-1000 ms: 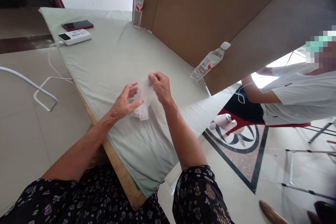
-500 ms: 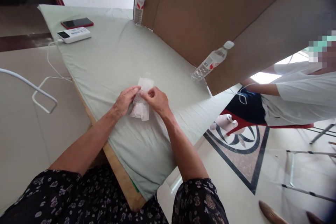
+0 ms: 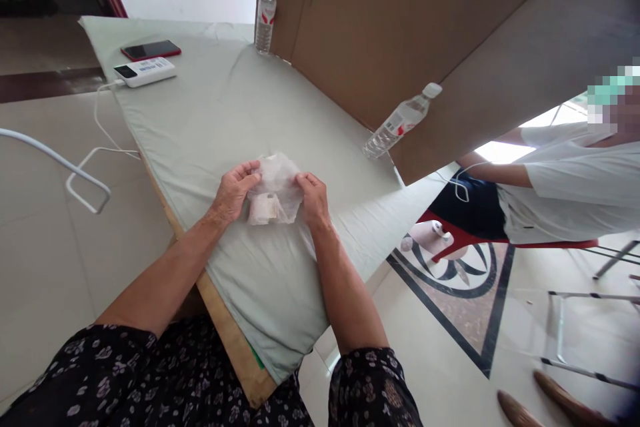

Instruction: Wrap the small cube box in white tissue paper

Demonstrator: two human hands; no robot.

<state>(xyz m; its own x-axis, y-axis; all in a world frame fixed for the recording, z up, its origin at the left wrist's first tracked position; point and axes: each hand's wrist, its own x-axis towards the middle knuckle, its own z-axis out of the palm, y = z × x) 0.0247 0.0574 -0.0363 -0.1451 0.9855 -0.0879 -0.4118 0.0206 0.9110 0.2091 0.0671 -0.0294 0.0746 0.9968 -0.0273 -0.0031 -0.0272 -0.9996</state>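
A thin, whitish, see-through sheet (image 3: 277, 173) is spread between my hands over the table's near corner. My left hand (image 3: 234, 190) pinches its left edge between thumb and fingers. At the opposite edge, my right hand (image 3: 314, 197) grips the sheet the same way. On the lower part of the sheet lies a small, pale, folded bundle (image 3: 264, 208); its kind is too unclear to tell.
Pale green cloth covers the table (image 3: 200, 113). A phone (image 3: 151, 49) and a white power bank (image 3: 145, 71) lie far left. One water bottle (image 3: 266, 17) stands by the brown cardboard panel (image 3: 360, 33); another bottle (image 3: 400, 121) leans there. A person (image 3: 565, 180) sits right.
The narrow folded packet has been opened out into a wider sheet. My right hand has moved right, away from my left, drawing the edge with it.
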